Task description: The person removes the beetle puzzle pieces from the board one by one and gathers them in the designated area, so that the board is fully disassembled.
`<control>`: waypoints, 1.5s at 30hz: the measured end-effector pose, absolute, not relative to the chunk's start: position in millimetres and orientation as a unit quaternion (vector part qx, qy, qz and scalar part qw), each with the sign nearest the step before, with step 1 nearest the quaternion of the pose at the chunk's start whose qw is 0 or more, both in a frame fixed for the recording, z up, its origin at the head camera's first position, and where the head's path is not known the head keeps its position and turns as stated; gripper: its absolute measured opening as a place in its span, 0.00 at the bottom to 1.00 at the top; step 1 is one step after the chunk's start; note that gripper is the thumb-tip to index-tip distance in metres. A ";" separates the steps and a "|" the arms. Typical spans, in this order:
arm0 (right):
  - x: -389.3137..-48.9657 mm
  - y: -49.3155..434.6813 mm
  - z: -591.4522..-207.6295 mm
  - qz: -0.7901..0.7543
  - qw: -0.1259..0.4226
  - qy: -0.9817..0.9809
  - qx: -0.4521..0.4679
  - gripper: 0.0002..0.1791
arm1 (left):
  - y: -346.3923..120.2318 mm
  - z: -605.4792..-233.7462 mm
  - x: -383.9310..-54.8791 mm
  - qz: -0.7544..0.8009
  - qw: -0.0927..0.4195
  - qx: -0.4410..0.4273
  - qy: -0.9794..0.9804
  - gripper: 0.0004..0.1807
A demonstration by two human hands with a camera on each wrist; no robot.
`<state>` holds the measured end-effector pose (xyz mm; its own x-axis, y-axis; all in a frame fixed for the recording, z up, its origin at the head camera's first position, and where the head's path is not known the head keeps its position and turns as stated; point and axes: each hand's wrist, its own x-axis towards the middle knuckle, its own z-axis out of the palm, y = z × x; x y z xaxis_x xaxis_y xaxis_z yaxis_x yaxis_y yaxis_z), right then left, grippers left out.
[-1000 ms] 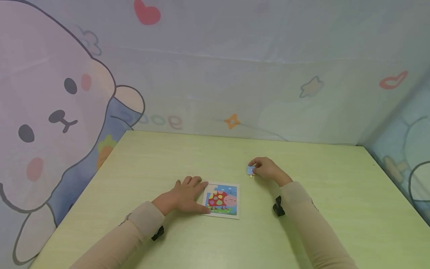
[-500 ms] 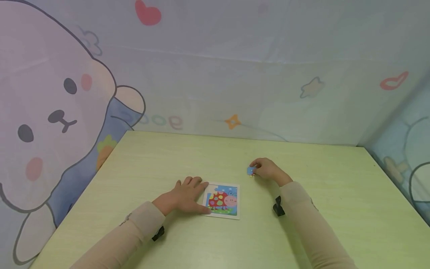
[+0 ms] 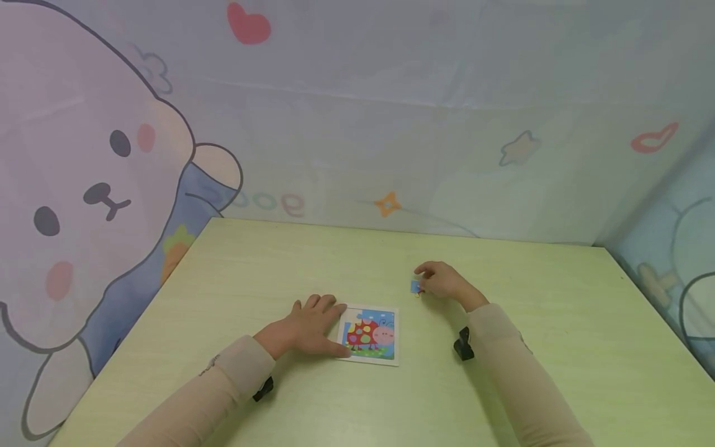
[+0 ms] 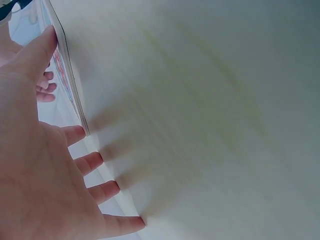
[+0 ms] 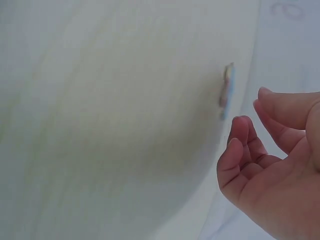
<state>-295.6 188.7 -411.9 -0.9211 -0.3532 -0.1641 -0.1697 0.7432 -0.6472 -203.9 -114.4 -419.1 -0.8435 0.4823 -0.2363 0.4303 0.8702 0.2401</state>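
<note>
A square jigsaw puzzle (image 3: 371,335) in a white frame lies on the table, showing a red spotted ladybug with a pink face. A pale gap shows in its upper left. My left hand (image 3: 307,326) is spread, its thumb and index fingertips resting at the frame's left side; in the left wrist view its fingertips (image 4: 102,192) reach down to the tabletop. A small blue jigsaw piece (image 3: 415,286) with red and yellow parts lies beyond the puzzle, to its right. Right over it is my right hand (image 3: 444,280). In the right wrist view, the bent fingers (image 5: 230,162) stand apart from the piece.
The pale yellow-green table (image 3: 530,310) runs back to a printed cloth backdrop (image 3: 357,124) with a large cartoon bear (image 3: 95,161) at left. Black wrist devices (image 3: 463,344) hang under both sleeves.
The blue jigsaw piece looked tilted half a second ago and now shows flat, a little lower in view. The right fingertips have lifted slightly off it. The left hand keeps its place.
</note>
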 end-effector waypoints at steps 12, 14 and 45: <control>-283.4 166.7 -382.2 -0.358 0.114 0.904 -0.204 0.20 | -115.0 -419.5 -204.7 0.090 0.149 0.237 0.956 0.51; -280.2 161.0 -378.2 -0.364 0.114 0.899 -0.215 0.20 | -115.0 -419.8 -204.9 0.090 0.150 0.237 0.956 0.51; -244.9 106.9 -395.3 -0.346 0.167 0.887 -0.254 0.25 | -115.3 -417.8 -205.7 0.087 0.154 0.242 0.954 0.51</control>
